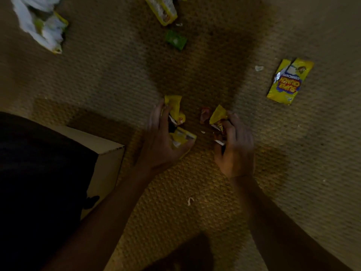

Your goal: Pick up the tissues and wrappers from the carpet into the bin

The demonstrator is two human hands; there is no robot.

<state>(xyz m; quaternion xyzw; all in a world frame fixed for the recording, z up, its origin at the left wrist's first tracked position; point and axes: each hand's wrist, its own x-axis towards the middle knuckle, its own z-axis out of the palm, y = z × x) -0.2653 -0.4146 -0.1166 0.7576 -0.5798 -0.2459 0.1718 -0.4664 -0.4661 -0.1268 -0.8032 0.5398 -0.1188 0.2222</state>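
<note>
My left hand (162, 141) grips crumpled yellow wrappers (176, 114) just above the brown carpet (195, 192). My right hand (234, 145) holds another yellow and red wrapper (218, 119) in its curled fingers. A small red wrapper (205, 114) lies on the carpet between the hands. A flat yellow snack packet (289, 81) lies to the right. Further away lie a green wrapper (175, 39) and a yellow packet (163, 9) at the top edge. White tissues mixed with wrappers (42, 24) lie at the top left.
A cardboard box (105, 163) stands at the left beside my left forearm, partly hidden by dark clothing (39, 182). Small white scraps (258, 68) (190, 200) dot the carpet.
</note>
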